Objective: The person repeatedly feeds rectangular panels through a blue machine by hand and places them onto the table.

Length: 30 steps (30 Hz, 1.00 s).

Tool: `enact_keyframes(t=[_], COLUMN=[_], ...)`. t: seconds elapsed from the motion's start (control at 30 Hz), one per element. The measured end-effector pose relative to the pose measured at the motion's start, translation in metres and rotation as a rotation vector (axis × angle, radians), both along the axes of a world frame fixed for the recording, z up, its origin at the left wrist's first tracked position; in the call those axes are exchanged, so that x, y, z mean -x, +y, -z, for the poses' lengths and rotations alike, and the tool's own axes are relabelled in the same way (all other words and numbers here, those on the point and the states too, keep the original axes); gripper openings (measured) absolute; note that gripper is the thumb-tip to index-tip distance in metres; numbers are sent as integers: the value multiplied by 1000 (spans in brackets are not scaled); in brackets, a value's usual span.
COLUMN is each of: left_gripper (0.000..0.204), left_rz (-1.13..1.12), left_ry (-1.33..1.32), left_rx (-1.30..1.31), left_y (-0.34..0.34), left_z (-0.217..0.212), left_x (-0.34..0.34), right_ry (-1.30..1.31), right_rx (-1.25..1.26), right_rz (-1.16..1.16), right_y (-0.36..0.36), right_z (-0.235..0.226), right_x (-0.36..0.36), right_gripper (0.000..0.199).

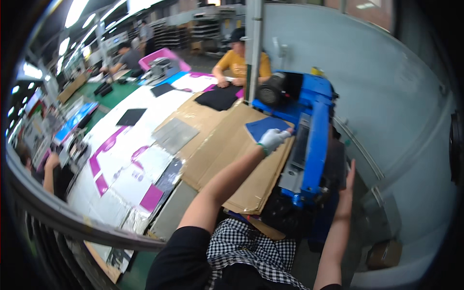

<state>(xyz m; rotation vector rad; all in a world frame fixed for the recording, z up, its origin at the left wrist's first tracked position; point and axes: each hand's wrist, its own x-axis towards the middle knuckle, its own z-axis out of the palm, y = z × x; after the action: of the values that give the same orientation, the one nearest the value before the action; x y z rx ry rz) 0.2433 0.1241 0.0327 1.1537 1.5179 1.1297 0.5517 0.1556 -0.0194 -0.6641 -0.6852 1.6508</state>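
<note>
My left hand (273, 139), in a white glove with a green cuff and bare fingertips, is over the near right corner of a flat blue piece (263, 126). Its fingers stretch toward the blue machine (316, 140) and appear to touch the piece. The piece lies on a large sheet of brown cardboard (227, 150), up against the machine's side. On the machine's right side is my right hand (349, 178), its visible fingers straight; the machine's dark side partly hides it. I see nothing held in it.
A dark motor (271, 90) sits at the machine's far end. Left of the cardboard are a grey plate (175, 136) and a white table (108, 166) with magenta patches. Across it, a person in a yellow shirt (237, 65) handles black material (220, 97). A metal rail (92, 222) curves at lower left.
</note>
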Motion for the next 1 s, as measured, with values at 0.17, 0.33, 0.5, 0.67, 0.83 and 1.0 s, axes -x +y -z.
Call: enact_keyframes(t=[0.17,0.33,0.5,0.67,0.83,1.0], left_gripper=[61,61,52,40,34,39], left_rz=[72,84,299,136,7,194], left_ry=[-216,-509,-775,-633,-670,-714], left_rx=[76,64,-1,-232,-316,-243], left_y=[17,16,27,-23,-30,-21], left_z=[25,31,26,-53,-109,-121], left_x=[25,60,85,153,57,-36], right_ry=[-191,-273,-16,562,-196,157], right_rx=[116,83,177,88,-227,-327], right_rz=[224,225,85,-429,-152,-180], right_y=[38,54,53,37,-21,-76], right_z=[33,45,59,27,-68,-125], right_x=[-39,-23,-49,-63,-6,4], right_gripper=[55,46,40,41,46,45])
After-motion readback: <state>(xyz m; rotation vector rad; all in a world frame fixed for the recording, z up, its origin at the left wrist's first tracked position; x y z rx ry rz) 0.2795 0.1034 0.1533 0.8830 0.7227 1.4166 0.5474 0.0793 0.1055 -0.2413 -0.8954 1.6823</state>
